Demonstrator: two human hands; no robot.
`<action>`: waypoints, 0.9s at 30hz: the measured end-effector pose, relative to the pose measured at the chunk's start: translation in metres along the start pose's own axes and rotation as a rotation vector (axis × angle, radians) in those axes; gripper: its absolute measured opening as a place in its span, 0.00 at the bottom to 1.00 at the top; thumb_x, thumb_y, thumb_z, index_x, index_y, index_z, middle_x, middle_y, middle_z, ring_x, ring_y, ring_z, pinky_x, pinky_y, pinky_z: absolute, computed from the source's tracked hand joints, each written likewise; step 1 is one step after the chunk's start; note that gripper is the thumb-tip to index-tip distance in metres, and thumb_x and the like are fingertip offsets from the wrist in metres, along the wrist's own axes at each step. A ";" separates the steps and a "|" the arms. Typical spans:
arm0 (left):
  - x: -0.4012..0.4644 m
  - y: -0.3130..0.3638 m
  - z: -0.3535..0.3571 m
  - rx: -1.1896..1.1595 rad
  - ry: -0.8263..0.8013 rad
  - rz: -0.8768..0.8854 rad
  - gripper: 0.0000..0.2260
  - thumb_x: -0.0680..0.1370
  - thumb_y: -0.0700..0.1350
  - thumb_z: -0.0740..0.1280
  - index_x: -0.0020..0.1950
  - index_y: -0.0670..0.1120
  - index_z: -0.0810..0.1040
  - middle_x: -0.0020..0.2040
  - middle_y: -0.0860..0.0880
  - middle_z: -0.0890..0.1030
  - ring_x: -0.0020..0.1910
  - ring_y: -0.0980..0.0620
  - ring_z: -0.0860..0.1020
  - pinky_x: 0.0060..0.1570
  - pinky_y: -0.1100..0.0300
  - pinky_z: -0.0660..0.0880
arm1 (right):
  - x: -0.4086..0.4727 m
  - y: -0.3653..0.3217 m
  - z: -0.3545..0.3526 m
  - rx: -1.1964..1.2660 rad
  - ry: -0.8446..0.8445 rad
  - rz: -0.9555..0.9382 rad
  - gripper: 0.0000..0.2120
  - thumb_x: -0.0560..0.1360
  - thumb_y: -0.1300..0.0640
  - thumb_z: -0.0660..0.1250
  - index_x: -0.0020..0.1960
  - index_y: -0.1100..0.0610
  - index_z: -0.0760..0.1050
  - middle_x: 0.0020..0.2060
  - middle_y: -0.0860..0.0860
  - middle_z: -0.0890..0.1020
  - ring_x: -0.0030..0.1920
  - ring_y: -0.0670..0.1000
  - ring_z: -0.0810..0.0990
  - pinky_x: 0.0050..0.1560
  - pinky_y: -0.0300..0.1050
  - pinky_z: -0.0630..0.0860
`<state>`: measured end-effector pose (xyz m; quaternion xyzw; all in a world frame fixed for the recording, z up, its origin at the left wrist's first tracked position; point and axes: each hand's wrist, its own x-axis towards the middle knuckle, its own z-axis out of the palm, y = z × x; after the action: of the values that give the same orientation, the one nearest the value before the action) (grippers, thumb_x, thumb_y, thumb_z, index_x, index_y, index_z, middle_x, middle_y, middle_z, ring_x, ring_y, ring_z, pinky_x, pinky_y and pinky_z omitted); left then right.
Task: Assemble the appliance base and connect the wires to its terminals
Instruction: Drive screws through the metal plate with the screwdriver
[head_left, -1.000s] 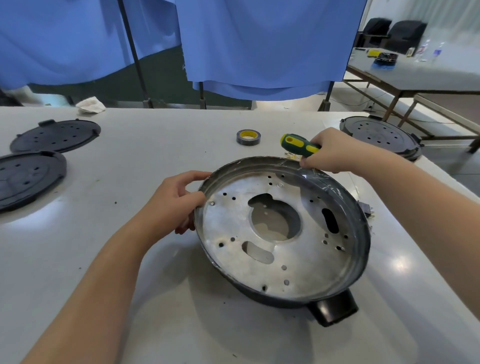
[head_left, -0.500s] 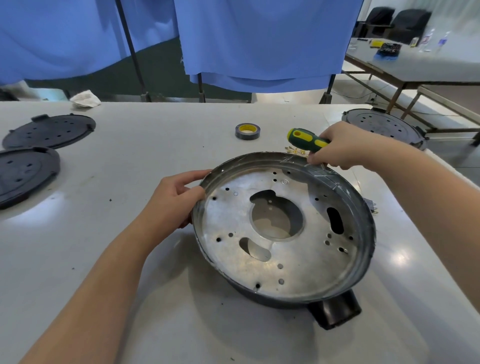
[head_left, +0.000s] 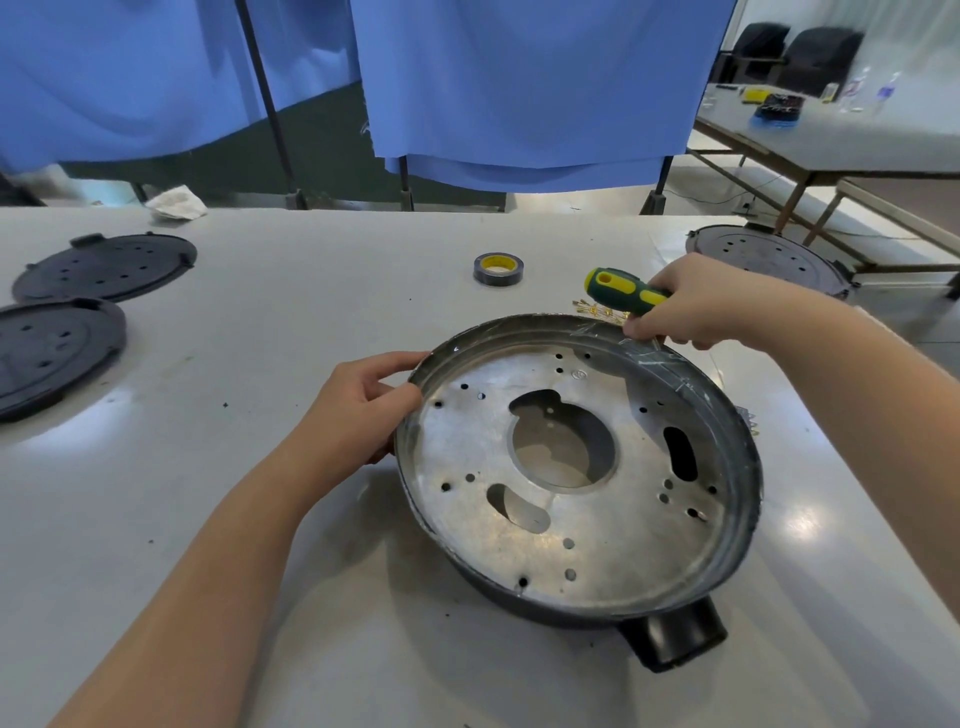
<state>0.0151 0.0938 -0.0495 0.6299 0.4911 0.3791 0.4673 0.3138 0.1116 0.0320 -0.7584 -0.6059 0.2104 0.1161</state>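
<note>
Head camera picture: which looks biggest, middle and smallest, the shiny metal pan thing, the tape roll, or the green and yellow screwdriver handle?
1. Metal appliance base, biggest by far, though it is also nearest.
2. Screwdriver handle, partly hidden in the right hand.
3. Tape roll, only slightly smaller-looking, and farther away.

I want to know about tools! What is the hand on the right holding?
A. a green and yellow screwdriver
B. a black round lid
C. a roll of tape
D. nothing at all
A: the right hand is curled round the green and yellow screwdriver handle at the far rim of the appliance base, while the roll of tape lies untouched on the table.
</note>
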 end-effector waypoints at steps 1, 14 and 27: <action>0.000 0.000 0.000 0.001 -0.006 -0.008 0.20 0.76 0.37 0.62 0.46 0.63 0.84 0.25 0.48 0.66 0.22 0.54 0.60 0.22 0.64 0.60 | 0.000 0.000 0.000 0.004 0.003 -0.001 0.11 0.73 0.55 0.72 0.51 0.59 0.75 0.35 0.55 0.76 0.34 0.51 0.73 0.30 0.41 0.71; 0.004 -0.002 -0.006 -0.071 -0.009 -0.173 0.14 0.79 0.49 0.65 0.45 0.40 0.85 0.37 0.49 0.82 0.32 0.54 0.77 0.25 0.63 0.72 | -0.032 -0.045 0.012 0.160 0.072 -0.295 0.09 0.66 0.48 0.77 0.38 0.51 0.80 0.28 0.49 0.78 0.25 0.42 0.73 0.27 0.33 0.70; 0.002 0.002 -0.007 -0.124 -0.037 -0.169 0.13 0.78 0.45 0.66 0.46 0.37 0.84 0.38 0.46 0.81 0.33 0.52 0.78 0.29 0.61 0.75 | -0.042 -0.094 0.056 0.010 0.001 -0.477 0.04 0.71 0.53 0.72 0.43 0.53 0.79 0.30 0.48 0.75 0.30 0.45 0.72 0.30 0.36 0.65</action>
<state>0.0099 0.0974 -0.0454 0.5631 0.5094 0.3561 0.5446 0.1988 0.0888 0.0309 -0.5934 -0.7667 0.1796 0.1667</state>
